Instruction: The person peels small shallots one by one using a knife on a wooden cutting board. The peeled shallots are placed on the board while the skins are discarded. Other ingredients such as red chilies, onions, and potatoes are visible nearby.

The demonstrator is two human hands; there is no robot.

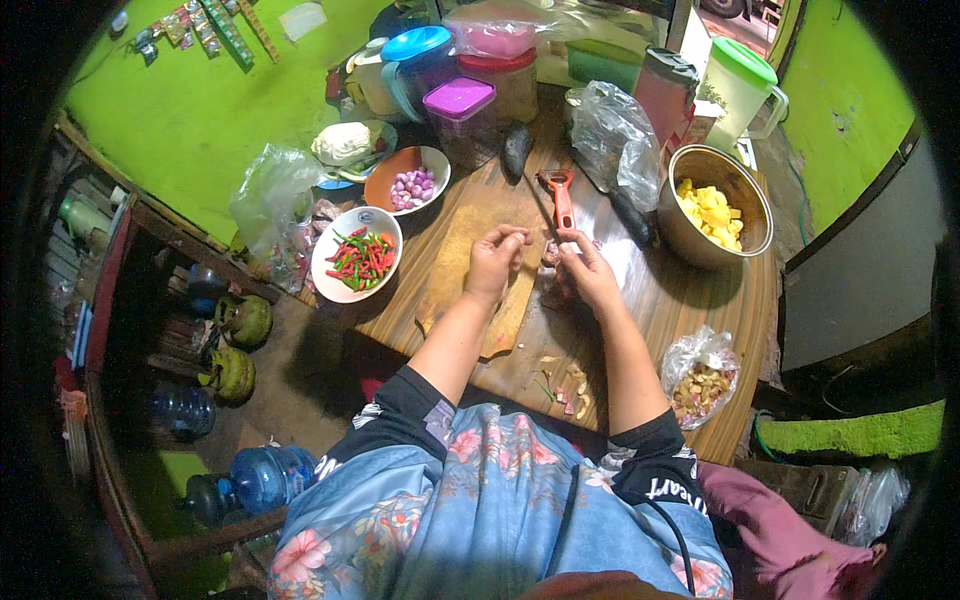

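Note:
My left hand (pixel 496 262) is over a worn wooden cutting board (pixel 468 236), its fingertips pinched together. Whatever sits in that pinch is too small to make out. Close beside it, my right hand (pixel 588 268) is closed on what looks like a knife (pixel 545 212), its thin dark blade pointing away from me. A red-handled peeler (pixel 563 204) lies just beyond the right fingers. Small purplish scraps are partly hidden under that hand. To the left stand a bowl of peeled shallots (pixel 413 188) and a white bowl of red and green chillies (pixel 360 258).
A metal pot (pixel 751 180) of yellow chunks stands at right, above a plastic bag of peelings (pixel 703 385). Scraps (pixel 577 388) lie at the near edge. A purple-lidded container (pixel 460 105), a blue-lidded jug (pixel 416 50) and a green-lidded pitcher (pixel 740 85) line the back.

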